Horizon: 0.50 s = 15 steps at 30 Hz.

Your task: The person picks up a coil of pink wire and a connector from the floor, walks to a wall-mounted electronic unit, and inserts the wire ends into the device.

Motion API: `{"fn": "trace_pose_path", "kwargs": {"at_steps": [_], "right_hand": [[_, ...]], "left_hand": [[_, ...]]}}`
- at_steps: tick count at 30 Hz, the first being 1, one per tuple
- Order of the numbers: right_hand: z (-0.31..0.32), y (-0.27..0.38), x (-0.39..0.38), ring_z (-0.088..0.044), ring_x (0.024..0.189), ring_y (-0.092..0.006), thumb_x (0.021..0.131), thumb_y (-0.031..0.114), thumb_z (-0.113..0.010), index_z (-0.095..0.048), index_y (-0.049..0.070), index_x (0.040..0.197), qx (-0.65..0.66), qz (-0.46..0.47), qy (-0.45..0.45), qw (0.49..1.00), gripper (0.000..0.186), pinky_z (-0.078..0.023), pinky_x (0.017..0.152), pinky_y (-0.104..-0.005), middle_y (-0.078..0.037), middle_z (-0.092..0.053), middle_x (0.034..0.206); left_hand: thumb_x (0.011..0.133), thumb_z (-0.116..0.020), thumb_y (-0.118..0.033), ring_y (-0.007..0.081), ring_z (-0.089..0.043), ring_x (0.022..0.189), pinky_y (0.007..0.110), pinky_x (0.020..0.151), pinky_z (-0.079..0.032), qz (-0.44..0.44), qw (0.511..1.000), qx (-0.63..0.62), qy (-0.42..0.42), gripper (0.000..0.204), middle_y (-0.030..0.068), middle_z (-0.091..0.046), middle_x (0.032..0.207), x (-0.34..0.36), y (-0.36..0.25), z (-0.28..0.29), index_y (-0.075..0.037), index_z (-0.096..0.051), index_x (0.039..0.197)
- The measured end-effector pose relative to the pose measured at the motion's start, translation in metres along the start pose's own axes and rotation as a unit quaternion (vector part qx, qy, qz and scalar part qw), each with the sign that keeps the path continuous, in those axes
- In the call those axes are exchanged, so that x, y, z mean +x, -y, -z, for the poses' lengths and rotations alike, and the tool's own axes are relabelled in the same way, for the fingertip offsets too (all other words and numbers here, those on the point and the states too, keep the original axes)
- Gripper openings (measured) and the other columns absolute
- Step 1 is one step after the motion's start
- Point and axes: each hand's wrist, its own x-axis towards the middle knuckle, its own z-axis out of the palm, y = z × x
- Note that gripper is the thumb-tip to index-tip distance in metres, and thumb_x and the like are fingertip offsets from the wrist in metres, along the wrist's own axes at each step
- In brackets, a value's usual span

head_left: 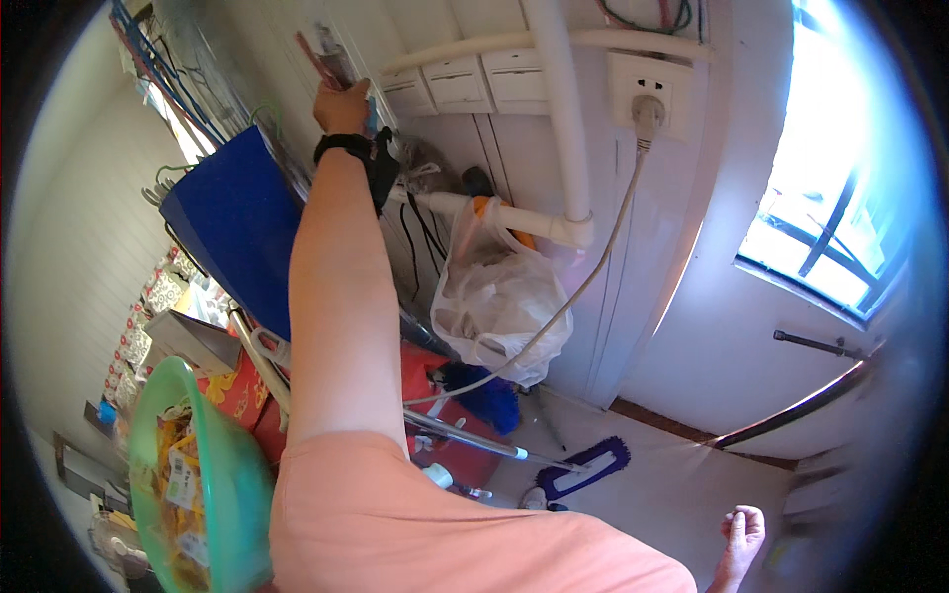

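Note:
My left arm, in an orange-pink sleeve, stretches up to the wall. At its end my left hand [342,107] is closed around something I cannot make out, beside a reddish thin strip [312,57] and a greyish, see-through piece [337,61]. Around that wrist runs a black strap [341,144], with a black piece hanging off it. White wall switches [459,85] lie just right of the hand. Low at the right edge of my body, my right hand [741,539] is curled closed, apart from everything, with nothing visible in it.
A white plastic bag [506,292] hangs from a white pipe [563,119]. A cable drops from a plugged socket [649,94]. At left are a blue panel [237,212] and a green basin [232,494] of packets. A purple flat mop [588,468] lies on the floor.

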Motion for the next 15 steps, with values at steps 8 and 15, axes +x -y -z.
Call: {"fn": "trace_pose_path", "kwargs": {"at_steps": [8, 15], "right_hand": [[0.008, -0.005, 0.01, -0.047, 0.059, -0.0041, 0.088, 0.01, -0.052, -0.054, 0.007, 0.086, 0.03, 0.001, 0.026, 0.999, 0.003, -0.037, 0.053, -0.0174, 0.001, -0.055, 0.07], [0.014, -0.013, 0.014, -0.048, 0.059, -0.004, 0.088, 0.008, -0.051, -0.055, 0.007, 0.087, 0.041, 0.013, 0.044, 0.998, 0.004, -0.038, 0.053, -0.0171, 0.001, -0.056, 0.07]], "left_hand": [[0.069, -0.069, -0.009, 0.0186, -0.055, 0.052, 0.032, 0.046, -0.044, 0.003, 0.996, -0.087, 0.03, 0.027, 0.0093, -0.059, 0.069, -0.033, -0.026, 0.028, -0.001, -0.051, 0.087], [0.071, -0.061, -0.001, 0.019, -0.052, 0.05, 0.034, 0.043, -0.041, -0.057, 0.991, -0.122, 0.024, 0.019, 0.0091, -0.055, 0.068, -0.038, -0.019, 0.026, -0.001, -0.049, 0.085]]}}
